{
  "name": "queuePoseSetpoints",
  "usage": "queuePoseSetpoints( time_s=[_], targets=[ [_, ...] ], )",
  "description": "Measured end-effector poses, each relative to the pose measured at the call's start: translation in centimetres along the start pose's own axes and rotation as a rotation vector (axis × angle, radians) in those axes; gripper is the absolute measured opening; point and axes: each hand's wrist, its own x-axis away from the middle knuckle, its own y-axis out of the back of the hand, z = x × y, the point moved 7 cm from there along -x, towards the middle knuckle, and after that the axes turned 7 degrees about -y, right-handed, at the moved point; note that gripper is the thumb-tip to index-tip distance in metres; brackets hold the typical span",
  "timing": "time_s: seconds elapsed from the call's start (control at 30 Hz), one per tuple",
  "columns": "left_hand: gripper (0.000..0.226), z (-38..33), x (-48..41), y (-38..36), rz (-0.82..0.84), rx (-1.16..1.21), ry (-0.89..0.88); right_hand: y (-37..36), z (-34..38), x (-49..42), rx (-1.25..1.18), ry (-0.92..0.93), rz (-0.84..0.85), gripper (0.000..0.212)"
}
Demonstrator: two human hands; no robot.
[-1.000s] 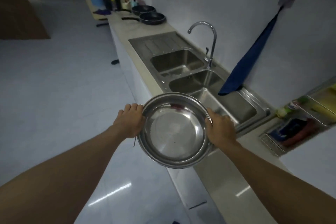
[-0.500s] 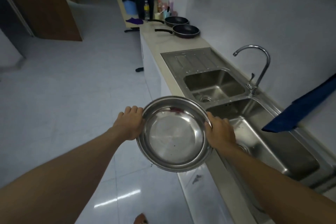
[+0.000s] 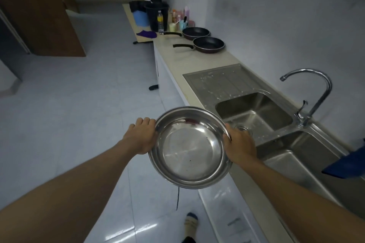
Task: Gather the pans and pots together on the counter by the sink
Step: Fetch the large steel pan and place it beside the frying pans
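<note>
I hold a wide, shallow steel pan in front of me, above the counter's front edge and the floor. My left hand grips its left rim and my right hand grips its right rim. It is empty and tilted slightly toward me. Two dark frying pans stand side by side on the beige counter beyond the sink: the nearer frying pan and the farther frying pan, both with black handles pointing left.
A steel double sink with drainboard and curved tap lies to my right. A blue cloth hangs over its near basin. Bottles, cups and a black bin crowd the counter's far end. A brown door stands at left.
I have walked forward along the counter with the steel pan held in both hands. The sink has slid toward me and the two frying pans look closer.
</note>
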Motion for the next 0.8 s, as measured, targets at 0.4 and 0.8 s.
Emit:
queuePoseSetpoints(
  time_s=[0.4, 0.8],
  targets=[
    [0.037, 7.7, -18.5, 3.4, -0.029, -0.062, -0.011, -5.1, 5.2, -18.9, -0.030, 0.008, 0.042, 0.019],
    [0.036, 14.1, -35.2, 5.2, -0.023, -0.058, -0.090, -9.7, 8.5, -34.0, -0.020, -0.060, 0.014, 0.016]
  ],
)
